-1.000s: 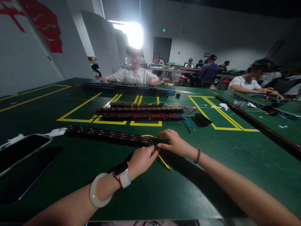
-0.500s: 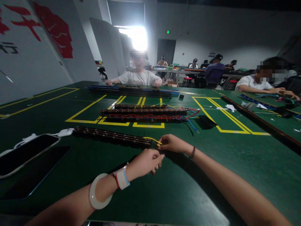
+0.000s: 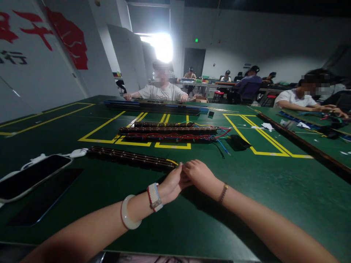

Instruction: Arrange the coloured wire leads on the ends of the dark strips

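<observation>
A long dark strip (image 3: pixel 128 157) with rows of small parts lies across the green table (image 3: pixel 274 182) in front of me. A yellow wire (image 3: pixel 173 162) comes out of its right end. My left hand (image 3: pixel 172 183), with a watch and a pale bangle on the wrist, meets my right hand (image 3: pixel 199 175) at that end. Both hands are closed with fingers pressed together around the wire's end, which is mostly hidden between them.
Further back lie several more strips with red and blue wires (image 3: pixel 172 132) inside yellow floor markings. A phone (image 3: pixel 30 176) lies at the left. A person (image 3: pixel 161 89) sits opposite at a blue strip, and other people work at tables on the right.
My hands have drawn together at the strip's right end. The loose yellow wire that trailed toward me a second ago is now gathered between them. The camera has tilted slightly.
</observation>
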